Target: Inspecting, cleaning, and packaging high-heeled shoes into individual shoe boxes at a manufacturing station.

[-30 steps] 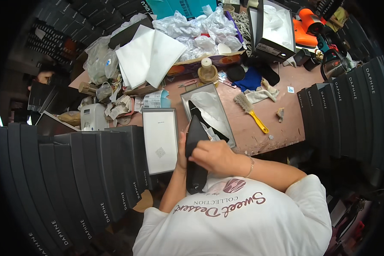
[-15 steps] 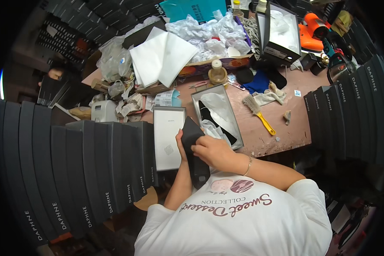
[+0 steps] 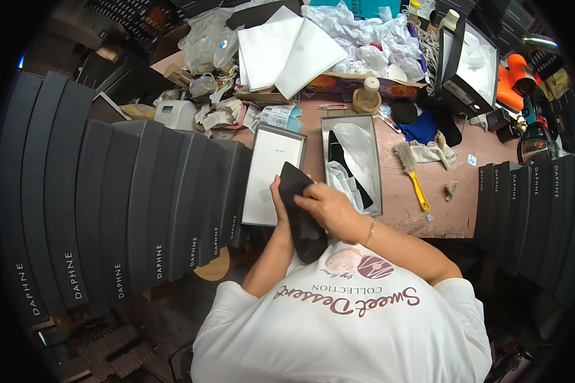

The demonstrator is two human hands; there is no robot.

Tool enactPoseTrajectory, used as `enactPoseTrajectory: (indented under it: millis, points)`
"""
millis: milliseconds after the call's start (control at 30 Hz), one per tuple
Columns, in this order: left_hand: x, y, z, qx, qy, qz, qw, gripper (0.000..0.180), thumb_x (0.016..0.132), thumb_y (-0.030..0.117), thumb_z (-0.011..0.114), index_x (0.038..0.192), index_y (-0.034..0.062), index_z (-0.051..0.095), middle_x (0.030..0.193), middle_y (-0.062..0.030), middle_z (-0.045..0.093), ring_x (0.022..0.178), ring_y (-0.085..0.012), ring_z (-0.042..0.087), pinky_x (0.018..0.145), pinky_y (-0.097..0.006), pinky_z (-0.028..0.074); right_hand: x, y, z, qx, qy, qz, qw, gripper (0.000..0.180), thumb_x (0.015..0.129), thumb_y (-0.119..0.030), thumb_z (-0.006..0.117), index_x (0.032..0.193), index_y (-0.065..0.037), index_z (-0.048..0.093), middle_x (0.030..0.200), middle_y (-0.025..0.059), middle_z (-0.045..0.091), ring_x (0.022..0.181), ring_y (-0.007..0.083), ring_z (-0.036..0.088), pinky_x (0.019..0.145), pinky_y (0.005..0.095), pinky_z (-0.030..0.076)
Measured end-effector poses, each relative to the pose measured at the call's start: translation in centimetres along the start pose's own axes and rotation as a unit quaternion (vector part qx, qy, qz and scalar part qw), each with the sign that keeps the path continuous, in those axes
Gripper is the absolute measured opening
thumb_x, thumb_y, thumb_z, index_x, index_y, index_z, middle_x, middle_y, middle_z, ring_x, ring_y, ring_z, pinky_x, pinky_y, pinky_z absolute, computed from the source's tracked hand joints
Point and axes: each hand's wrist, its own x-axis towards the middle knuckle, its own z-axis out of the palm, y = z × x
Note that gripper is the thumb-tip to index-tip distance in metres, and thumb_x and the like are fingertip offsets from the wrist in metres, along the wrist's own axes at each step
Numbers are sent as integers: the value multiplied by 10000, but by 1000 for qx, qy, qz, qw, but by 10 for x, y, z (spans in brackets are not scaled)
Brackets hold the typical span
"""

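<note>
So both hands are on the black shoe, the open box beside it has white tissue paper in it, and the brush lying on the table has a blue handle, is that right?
Not quite. In the head view the brush has a yellow handle, not blue. The rest stands: the left hand and right hand are on the black shoe, and the open box beside it holds white tissue paper.

Both hands on a black shoe (image 3: 302,214) at tabletop (image 3: 428,210) near edge: left hand (image 3: 278,198) behind it, right hand (image 3: 329,207) gripping on top, open shoebox (image 3: 353,163) just beyond, yellow-handled brush (image 3: 413,173) to its right.
</note>
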Motion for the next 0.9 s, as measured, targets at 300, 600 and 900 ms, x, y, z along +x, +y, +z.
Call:
enactPoseTrajectory:
  millis: [300,600,900]
  points:
    - [-39,-1,-4,17,41,-110,993,570,888,518,582,1199,45,524,1097,-98,611,982,-220,625,873,-356,518,-10,-7,-21,119,-61,57,989,271,744,28,633,1003,-39,674,948,110,569,871,295,592,761,357,494]
    - [-1,12,47,247,74,140,956,403,927,394,586,1021,2,578,881,-96,633,778,-191,642,703,-318,546,-7,-19,-74,34,49,3,998,320,745,20,644,1062,-17,645,964,111,582,848,280,578,750,348,477]
    - [1,19,64,249,58,127,958,432,944,413,504,1014,-7,576,868,-106,632,772,-209,643,721,-319,539,-24,-21,-65,-67,76,-46,994,372,724,-68,631,1095,-65,656,920,65,588,793,229,561,702,346,428]
